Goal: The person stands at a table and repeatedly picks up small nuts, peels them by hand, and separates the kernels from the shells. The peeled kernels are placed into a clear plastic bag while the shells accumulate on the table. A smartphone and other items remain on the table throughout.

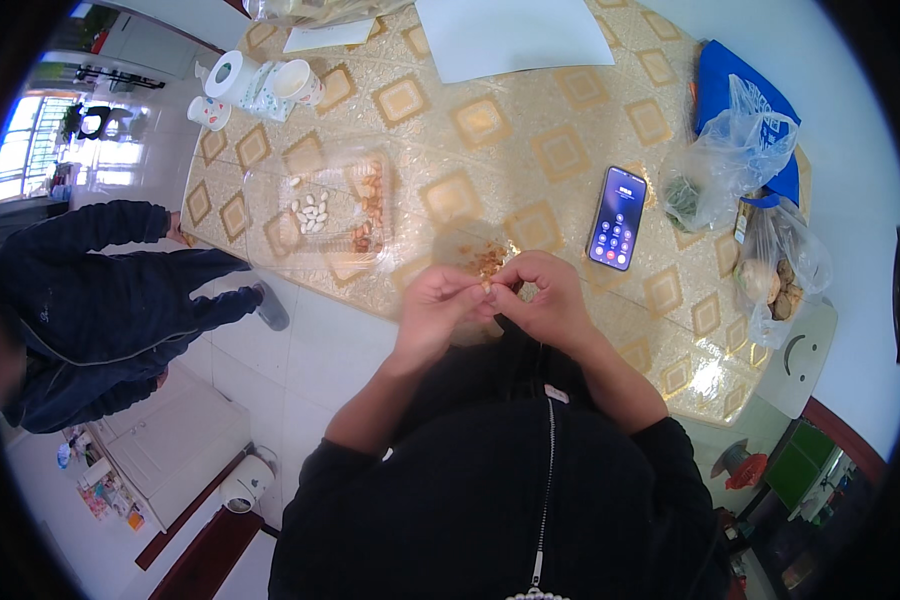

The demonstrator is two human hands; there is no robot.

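Observation:
Close to the table edge before me, my left hand (439, 306) and my right hand (546, 298) meet fingertip to fingertip. A small pale nut (486, 287), seemingly an almond, is pinched between them and mostly hidden by the fingers. Just beyond my hands lies a loose pile of brown nut skins (487, 260) on the patterned tablecloth (454, 196). To the left, a clear plastic tray (322, 238) holds several peeled white almonds (313, 212) on one side. Brown unpeeled almonds (373, 199) line its right side.
A lit phone (616, 217) lies to the right. Plastic bags of produce (776, 289) and a blue bag (742, 97) sit beyond it. Paper cups (298, 81), a paper roll (231, 77) and a white sheet (514, 37) lie farther back. A person (112, 285) stands at the left.

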